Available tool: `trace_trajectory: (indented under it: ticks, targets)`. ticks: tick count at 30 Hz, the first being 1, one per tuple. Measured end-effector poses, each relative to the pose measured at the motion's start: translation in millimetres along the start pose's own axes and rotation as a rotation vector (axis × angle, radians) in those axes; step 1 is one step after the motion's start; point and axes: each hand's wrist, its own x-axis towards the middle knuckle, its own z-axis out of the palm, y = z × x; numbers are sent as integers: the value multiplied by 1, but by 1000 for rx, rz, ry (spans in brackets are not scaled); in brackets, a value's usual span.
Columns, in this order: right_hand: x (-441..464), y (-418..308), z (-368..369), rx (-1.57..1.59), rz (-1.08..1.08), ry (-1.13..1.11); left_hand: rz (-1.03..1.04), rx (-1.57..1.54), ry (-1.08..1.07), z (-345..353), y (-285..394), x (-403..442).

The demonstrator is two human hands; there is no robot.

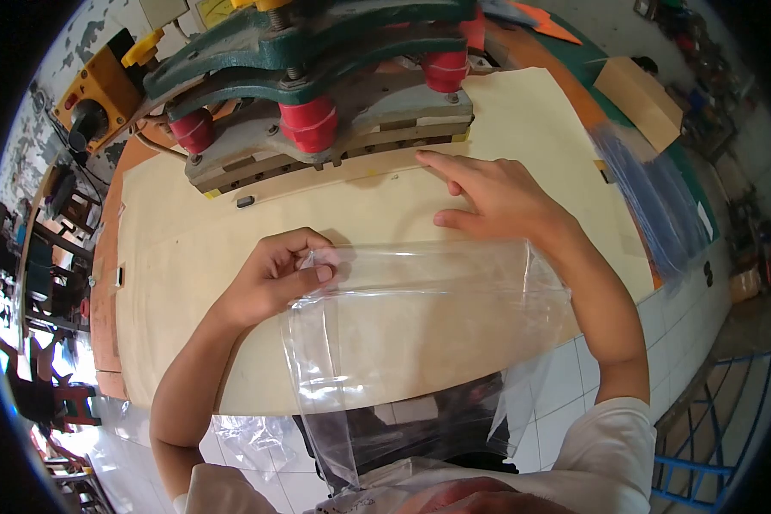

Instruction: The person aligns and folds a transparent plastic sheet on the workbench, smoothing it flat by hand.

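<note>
A clear plastic bag (428, 334) hangs over the near edge of the table toward my lap. My left hand (284, 272) pinches its upper left corner between thumb and fingers. Farther right, my right hand (493, 197) reaches forward with fingers apart, holding nothing. Its index fingertip is at the front of a press-like machine (330, 150), close to the lower bar's right end. The machine has a green frame and red knob-like insulators. The bag's right side lies by my right forearm.
Cream sheeting (188, 257) covers the table. A small dark block (246, 202) lies before the machine. A yellow control box (98, 94) stands at the back left. Stacked clear plastic sheets (660, 201) and a cardboard piece (638, 103) are on the right. More clear plastic (253, 441) lies below.
</note>
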Motion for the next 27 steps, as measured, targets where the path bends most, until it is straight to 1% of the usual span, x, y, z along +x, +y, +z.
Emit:
trace_trajectory:
  ticks: [5, 24, 27]
  targets:
    - [-2, -1, 0, -97, 20, -2, 16, -8, -11, 0, 0, 1]
    - [-2, 3, 12, -116, -14, 88, -9, 9, -12, 0, 0, 1]
    - [-1, 3, 14, -113, 0, 99, 27, 8, -21, 0, -2, 1]
